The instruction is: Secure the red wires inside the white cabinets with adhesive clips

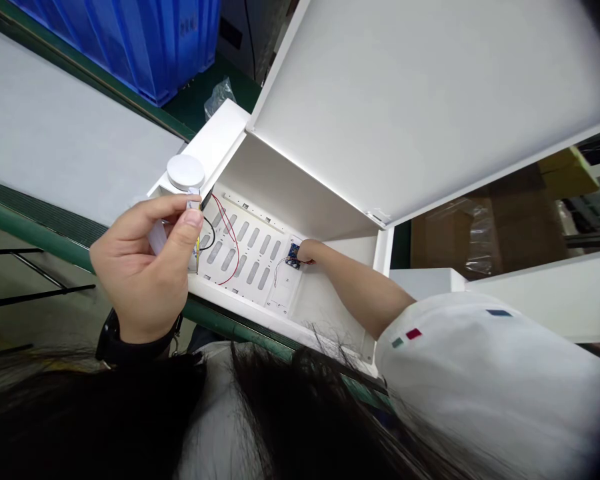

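I'm working over smooth matt white painted metal on this cabinet (290,180), with glossy ribbed plastic shining on the blue crate (130,40) and crinkly clear plastic on the bag (219,99)!

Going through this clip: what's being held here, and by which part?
The left hand pinches a small white part near its top between thumb and finger. The right hand is at the edge of a blue circuit board; whether that's a grip cannot be told.

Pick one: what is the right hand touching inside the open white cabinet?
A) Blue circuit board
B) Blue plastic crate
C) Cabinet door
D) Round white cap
A. The right hand has its fingers against the blue circuit board, at the end of the slotted white panel.
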A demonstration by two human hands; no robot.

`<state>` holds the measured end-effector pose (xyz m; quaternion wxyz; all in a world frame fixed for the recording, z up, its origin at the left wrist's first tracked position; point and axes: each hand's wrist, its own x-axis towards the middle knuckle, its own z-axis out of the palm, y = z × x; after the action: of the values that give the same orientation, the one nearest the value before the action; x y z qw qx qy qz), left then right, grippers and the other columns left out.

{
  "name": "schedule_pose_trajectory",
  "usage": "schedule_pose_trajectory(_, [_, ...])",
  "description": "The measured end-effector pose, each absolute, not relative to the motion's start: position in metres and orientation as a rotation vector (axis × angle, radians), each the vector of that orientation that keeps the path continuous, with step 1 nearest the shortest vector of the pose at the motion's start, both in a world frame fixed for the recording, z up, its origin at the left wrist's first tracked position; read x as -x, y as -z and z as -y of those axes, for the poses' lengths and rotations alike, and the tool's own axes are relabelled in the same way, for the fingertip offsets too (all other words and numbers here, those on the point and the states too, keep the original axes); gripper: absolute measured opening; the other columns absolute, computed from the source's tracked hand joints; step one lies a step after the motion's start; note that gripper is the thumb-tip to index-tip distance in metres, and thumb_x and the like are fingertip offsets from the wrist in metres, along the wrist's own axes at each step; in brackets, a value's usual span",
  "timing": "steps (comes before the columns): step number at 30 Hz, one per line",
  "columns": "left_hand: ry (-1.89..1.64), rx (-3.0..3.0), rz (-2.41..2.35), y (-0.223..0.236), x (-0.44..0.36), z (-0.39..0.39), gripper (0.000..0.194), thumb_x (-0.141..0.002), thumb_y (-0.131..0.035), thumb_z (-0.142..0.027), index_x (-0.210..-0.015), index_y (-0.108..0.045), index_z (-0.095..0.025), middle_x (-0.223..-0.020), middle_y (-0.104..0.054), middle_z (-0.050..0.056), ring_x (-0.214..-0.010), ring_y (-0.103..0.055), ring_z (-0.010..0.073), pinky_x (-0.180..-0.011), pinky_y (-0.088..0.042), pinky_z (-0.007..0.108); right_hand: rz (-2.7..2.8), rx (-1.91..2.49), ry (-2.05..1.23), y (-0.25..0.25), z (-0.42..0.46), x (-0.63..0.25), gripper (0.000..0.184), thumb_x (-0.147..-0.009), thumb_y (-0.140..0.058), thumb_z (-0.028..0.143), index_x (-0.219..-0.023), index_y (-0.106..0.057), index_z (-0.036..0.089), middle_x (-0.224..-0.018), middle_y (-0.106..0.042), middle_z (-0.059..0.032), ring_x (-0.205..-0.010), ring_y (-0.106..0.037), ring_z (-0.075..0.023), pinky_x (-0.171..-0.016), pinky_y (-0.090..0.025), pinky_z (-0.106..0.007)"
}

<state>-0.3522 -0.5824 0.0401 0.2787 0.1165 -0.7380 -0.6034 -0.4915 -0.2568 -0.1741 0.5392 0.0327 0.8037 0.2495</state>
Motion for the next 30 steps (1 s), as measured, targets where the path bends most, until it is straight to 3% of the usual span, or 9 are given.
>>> schedule_pose_trajectory(5, [1.654, -0.31, 1.986, -0.04, 0.352, 0.583, 0.016, -0.089, -0.066, -0.029, -0.098, -0.074, -0.04, -0.093, -0.072, -0.009, -0.094, -0.068, 0.0182, -0.084, -0.058, 0.044, -1.876, -0.089, -0.602, 0.178, 0.257, 0.493, 0.012, -0.061, -0.068, 0.011, -0.072, -0.073, 0.013, -0.062, -0.062, -0.0059, -0.073, -0.066, -0.025, -0.067, -0.05, -0.032])
schedule_pose_trajectory(13, [1.607, -0.327, 1.996, -0.041, 0.352, 0.582, 0.013, -0.088, -0.067, -0.031, -0.096, -0.074, -0.038, -0.09, -0.073, -0.008, -0.093, -0.069, 0.0207, -0.081, -0.057, 0.046, -1.883, -0.116, -0.557, 0.171, 0.261, 0.493, 0.006, -0.061, -0.07, 0.011, -0.067, -0.072, 0.012, -0.067, -0.065, -0.0081, -0.075, -0.067, -0.0259, -0.067, -0.05, -0.033])
schedule_pose_trajectory(19, [1.612, -0.339, 2.002, -0.041, 0.352, 0.581, 0.013, -0.088, -0.066, -0.033, -0.097, -0.073, -0.039, -0.093, -0.073, -0.008, -0.096, -0.069, 0.0223, -0.083, -0.057, 0.046, -1.962, -0.14, -0.536, 0.16, 0.266, 0.486, 0.017, -0.058, -0.077, 0.018, -0.075, -0.074, 0.013, -0.074, -0.067, -0.0085, -0.079, -0.068, -0.0256, -0.068, -0.051, -0.031])
schedule_pose_trajectory(24, [1.605, -0.335, 1.993, -0.04, 0.352, 0.582, 0.015, -0.088, -0.067, -0.031, -0.097, -0.073, -0.041, -0.091, -0.073, -0.011, -0.093, -0.069, 0.0194, -0.08, -0.057, 0.043, -2.012, -0.154, -0.548, 0.156, 0.272, 0.479, 0.028, -0.057, -0.075, 0.011, -0.085, -0.074, 0.009, -0.081, -0.069, -0.0115, -0.082, -0.068, -0.0264, -0.071, -0.052, -0.031])
schedule_pose_trajectory(30, [1.63, -0.262, 1.928, -0.037, 0.354, 0.583, 0.014, -0.087, -0.067, -0.026, -0.098, -0.075, -0.032, -0.085, -0.071, -0.01, -0.086, -0.066, 0.0141, -0.074, -0.052, 0.039, -2.142, -0.194, -0.552, 0.159, 0.276, 0.462, 0.046, -0.062, -0.073, 0.015, -0.108, -0.069, 0.01, -0.1, -0.069, -0.0152, -0.092, -0.068, -0.0256, -0.072, -0.053, -0.028])
